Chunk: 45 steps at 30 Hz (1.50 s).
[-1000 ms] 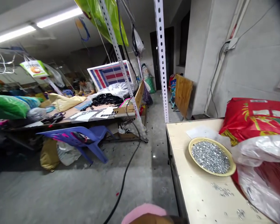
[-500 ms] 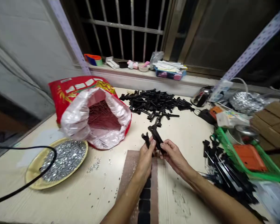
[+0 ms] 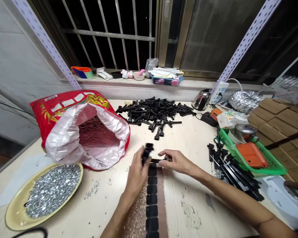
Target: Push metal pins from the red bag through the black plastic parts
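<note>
Left hand (image 3: 136,172) pinches one black part (image 3: 147,150); right hand (image 3: 175,161) holds second part (image 3: 162,161).

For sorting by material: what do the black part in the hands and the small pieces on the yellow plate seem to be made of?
The black part, held in the left hand and right hand, looks like moulded plastic: matt, evenly dark, no glint. The small pieces look like metal: silvery, glittering under the light.

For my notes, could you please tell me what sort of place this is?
Probably a small assembly workshop: the table holds a heap of black plastic parts, a dish of small metal pieces and a sack of thin rods.
</note>
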{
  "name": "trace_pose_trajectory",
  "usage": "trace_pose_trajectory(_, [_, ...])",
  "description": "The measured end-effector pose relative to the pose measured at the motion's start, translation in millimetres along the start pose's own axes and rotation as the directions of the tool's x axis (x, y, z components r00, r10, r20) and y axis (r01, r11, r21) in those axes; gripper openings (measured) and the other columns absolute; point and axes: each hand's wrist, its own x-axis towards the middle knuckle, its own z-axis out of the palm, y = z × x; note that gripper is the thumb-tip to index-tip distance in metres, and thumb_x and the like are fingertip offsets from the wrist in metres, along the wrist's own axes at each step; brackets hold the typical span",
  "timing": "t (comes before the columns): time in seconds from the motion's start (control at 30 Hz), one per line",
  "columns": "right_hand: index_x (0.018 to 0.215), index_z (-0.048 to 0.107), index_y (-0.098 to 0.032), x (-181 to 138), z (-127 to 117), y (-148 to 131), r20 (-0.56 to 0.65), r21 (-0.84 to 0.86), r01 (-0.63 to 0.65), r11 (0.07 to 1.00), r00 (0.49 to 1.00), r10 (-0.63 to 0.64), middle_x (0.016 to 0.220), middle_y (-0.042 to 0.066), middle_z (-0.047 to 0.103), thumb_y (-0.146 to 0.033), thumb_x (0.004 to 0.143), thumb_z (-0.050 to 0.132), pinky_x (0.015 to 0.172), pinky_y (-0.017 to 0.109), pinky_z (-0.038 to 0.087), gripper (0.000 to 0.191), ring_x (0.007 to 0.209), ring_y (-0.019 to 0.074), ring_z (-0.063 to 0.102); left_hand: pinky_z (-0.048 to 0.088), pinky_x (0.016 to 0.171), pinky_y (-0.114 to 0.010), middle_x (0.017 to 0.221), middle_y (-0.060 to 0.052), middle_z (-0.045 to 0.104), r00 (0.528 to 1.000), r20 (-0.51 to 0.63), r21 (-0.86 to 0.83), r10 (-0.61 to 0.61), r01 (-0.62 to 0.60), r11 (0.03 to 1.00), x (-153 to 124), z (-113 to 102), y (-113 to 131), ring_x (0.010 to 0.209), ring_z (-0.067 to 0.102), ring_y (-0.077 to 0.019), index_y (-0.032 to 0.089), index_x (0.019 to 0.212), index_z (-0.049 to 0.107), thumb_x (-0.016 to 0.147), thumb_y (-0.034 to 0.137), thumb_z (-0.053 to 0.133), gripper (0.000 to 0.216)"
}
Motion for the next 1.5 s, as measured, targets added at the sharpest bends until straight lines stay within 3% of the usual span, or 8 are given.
trace_pose_trajectory(0.17, [0.113,0.054,-0.018,35,-10,-1,0.160,0.080,0.068,0.994,0.984,-0.080,0.076,0.001,0.059,-0.046,0.091,0.044,0.050,0.022,0.041,0.037,0.058,0.0109,0.053,0.046,0.089,-0.041,0.097,-0.008,0.069,0.976,0.217,0.000,-0.020,0.020,1.000,-1,-8,-8,0.092,0.063,-0.0245,0.022,0.109,0.060,0.079,0.033,0.059,0.032])
trace_pose_trajectory(0.33, [0.114,0.059,-0.020,97,-24,29,0.081,-0.595,0.277,0.755,0.955,-0.286,0.110,0.008,0.059,-0.016,0.095,0.034,0.074,0.031,0.043,0.032,0.092,0.0187,0.053,0.054,0.060,-0.031,0.065,-0.002,0.061,0.861,0.253,-0.371,-0.441,0.507,0.778,2,-14,-16,0.057,0.060,-0.0156,0.014,0.081,0.059,0.066,0.041,0.074,0.035])
trace_pose_trajectory(0.5, [0.097,0.065,-0.021,130,-20,43,0.152,-0.695,0.341,0.634,0.930,-0.333,0.111,0.008,0.061,-0.007,0.087,0.048,0.085,0.038,0.037,0.024,0.102,0.0233,0.047,0.055,0.064,-0.032,0.066,0.001,0.059,0.865,0.188,-0.547,-0.465,0.486,0.681,3,-17,-16,0.057,0.059,-0.0120,0.012,0.086,0.061,0.062,0.037,0.078,0.039])
trace_pose_trajectory(0.7, [0.105,0.055,-0.017,111,3,9,-0.133,-0.022,0.231,0.973,0.964,-0.231,0.087,0.004,0.062,-0.034,0.081,0.061,0.073,0.034,0.047,0.030,0.075,0.0154,0.057,0.050,0.076,-0.031,0.083,-0.007,0.068,0.935,-0.109,-0.416,-0.337,0.265,0.870,16,-18,-33,0.079,0.065,-0.0192,0.013,0.092,0.063,0.067,0.042,0.072,0.040])
trace_pose_trajectory(0.93, [0.084,0.054,-0.016,76,41,-23,-0.092,0.555,-0.053,0.830,0.988,0.125,0.062,-0.003,0.056,-0.043,0.069,0.071,0.055,0.026,0.049,0.035,0.054,0.0109,0.057,0.051,0.069,-0.030,0.085,-0.006,0.068,0.964,-0.040,-0.360,-0.264,0.233,0.904,23,-9,-36,0.071,0.064,-0.0199,0.014,0.097,0.062,0.072,0.046,0.067,0.041])
trace_pose_trajectory(1.2, [0.106,0.058,-0.020,90,23,-10,0.108,0.005,0.255,0.967,0.961,-0.254,0.103,0.006,0.060,-0.031,0.093,0.045,0.069,0.030,0.051,0.022,0.083,0.0151,0.061,0.055,0.066,-0.033,0.064,0.000,0.064,0.880,0.118,-0.534,-0.461,0.447,0.718,19,-15,-36,0.058,0.062,-0.0150,0.014,0.081,0.057,0.058,0.028,0.079,0.035])
trace_pose_trajectory(1.3, [0.099,0.063,-0.022,113,-13,17,-0.040,-0.662,0.224,0.716,0.943,-0.331,0.111,0.008,0.058,-0.010,0.090,0.043,0.070,0.032,0.047,0.025,0.091,0.0194,0.055,0.055,0.059,-0.030,0.057,0.003,0.058,0.899,0.076,-0.568,-0.432,0.395,0.722,14,-18,-36,0.052,0.059,-0.0123,0.014,0.078,0.055,0.062,0.034,0.077,0.034])
trace_pose_trajectory(1.5, [0.075,0.059,-0.018,124,-47,54,0.041,-0.705,0.305,0.641,0.919,-0.392,0.115,0.009,0.058,0.000,0.081,0.054,0.068,0.027,0.041,0.020,0.086,0.0167,0.051,0.053,0.051,-0.027,0.054,0.005,0.055,0.923,-0.083,-0.529,-0.375,0.278,0.802,4,-32,-32,0.045,0.055,-0.0102,0.013,0.079,0.056,0.063,0.038,0.077,0.036])
